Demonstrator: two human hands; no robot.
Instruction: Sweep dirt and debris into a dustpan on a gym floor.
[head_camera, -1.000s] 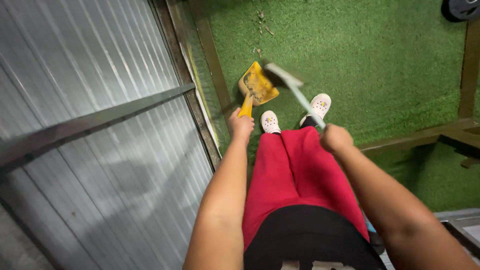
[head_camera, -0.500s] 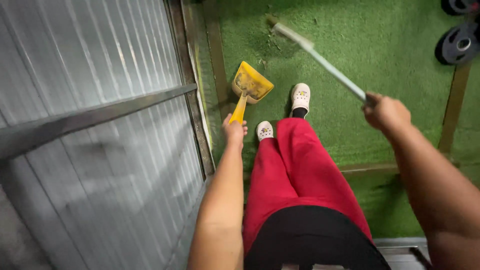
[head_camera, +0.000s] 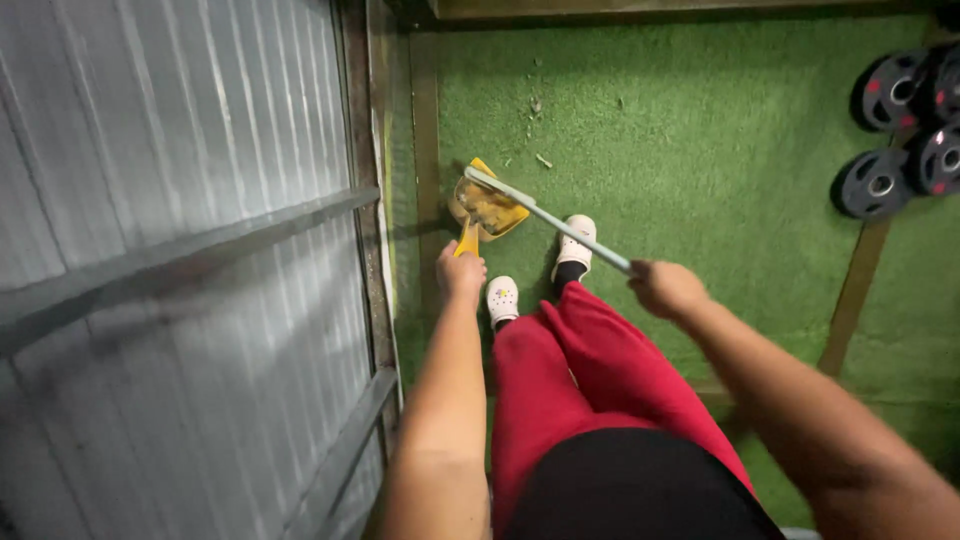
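Observation:
My left hand (head_camera: 461, 273) grips the handle of a yellow dustpan (head_camera: 487, 209) that rests on the green artificial turf (head_camera: 700, 150) beside the wall. Brown dirt lies in the pan. My right hand (head_camera: 664, 288) holds the pale handle of a broom (head_camera: 550, 219), whose head end lies across the dustpan's mouth. A few bits of debris (head_camera: 535, 105) sit on the turf beyond the pan. My white clogs (head_camera: 576, 240) and red trousers are between the two arms.
A corrugated metal wall (head_camera: 180, 200) with a horizontal rail runs along the left. Several dark weight plates (head_camera: 895, 130) lie on the turf at the upper right. A brown wooden strip (head_camera: 850, 300) crosses the turf on the right.
The broom swung out away from the pan, then came back; its head now lies over the dustpan. My right hand drew in toward my legs. The left hand kept hold of the pan.

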